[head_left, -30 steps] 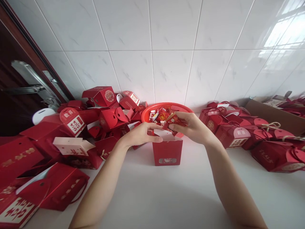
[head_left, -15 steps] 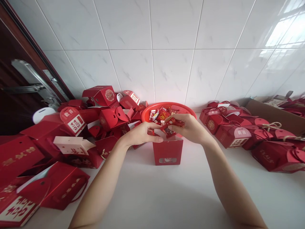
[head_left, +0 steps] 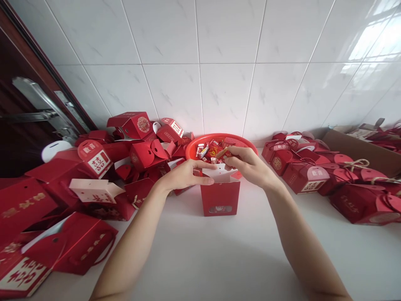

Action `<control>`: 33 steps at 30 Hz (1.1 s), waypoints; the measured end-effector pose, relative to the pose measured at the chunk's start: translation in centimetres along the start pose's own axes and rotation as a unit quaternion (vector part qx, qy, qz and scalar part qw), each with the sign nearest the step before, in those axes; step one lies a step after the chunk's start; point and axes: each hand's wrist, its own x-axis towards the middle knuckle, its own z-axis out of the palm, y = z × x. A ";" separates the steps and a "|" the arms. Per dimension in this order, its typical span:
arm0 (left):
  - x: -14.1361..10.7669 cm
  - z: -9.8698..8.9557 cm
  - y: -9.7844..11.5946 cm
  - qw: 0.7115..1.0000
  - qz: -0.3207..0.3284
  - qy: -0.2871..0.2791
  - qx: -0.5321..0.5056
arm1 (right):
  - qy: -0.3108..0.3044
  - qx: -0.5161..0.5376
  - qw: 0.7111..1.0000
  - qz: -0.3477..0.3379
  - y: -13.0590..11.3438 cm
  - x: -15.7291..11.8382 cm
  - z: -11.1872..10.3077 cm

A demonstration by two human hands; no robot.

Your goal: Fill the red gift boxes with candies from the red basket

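An upright red gift box (head_left: pixel 220 198) with an open white-lined top and a small oval window stands on the counter. My left hand (head_left: pixel 187 174) grips its left upper edge between thumb and fingers. Above the box's rear edge, my right hand (head_left: pixel 249 165) pinches a red and gold wrapped candy (head_left: pixel 223 154). Just behind sits an orange-red plastic basket (head_left: pixel 191 146) with several wrapped candies (head_left: pixel 213 151) in it. How deep the candies lie inside the box is hidden by its front wall.
Red gift boxes (head_left: pixel 84 242) are heaped on the left, by a door handle (head_left: pixel 40 100). More closed boxes (head_left: pixel 305 177) stand on the right, with a cardboard carton (head_left: pixel 363 146) behind them. A tiled wall (head_left: pixel 225 96) rises behind the white counter (head_left: pixel 213 259).
Several candies that were in my right hand over the box have left it, and its fingers have drawn together. My left hand keeps its hold on the box. The view has shifted slightly.
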 end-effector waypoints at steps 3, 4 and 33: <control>0.0 0.0 0.1 1.000 0.002 0.004 0.010 | -0.014 0.033 0.999 -0.010 0.2 0.1 0.2; 0.0 0.0 0.1 1.000 0.002 0.004 0.009 | -0.014 0.042 0.999 -0.014 0.3 0.2 0.3; 0.0 0.1 0.3 0.999 0.014 -0.024 -0.023 | -0.157 -0.142 0.977 -0.005 0.2 -0.4 -0.3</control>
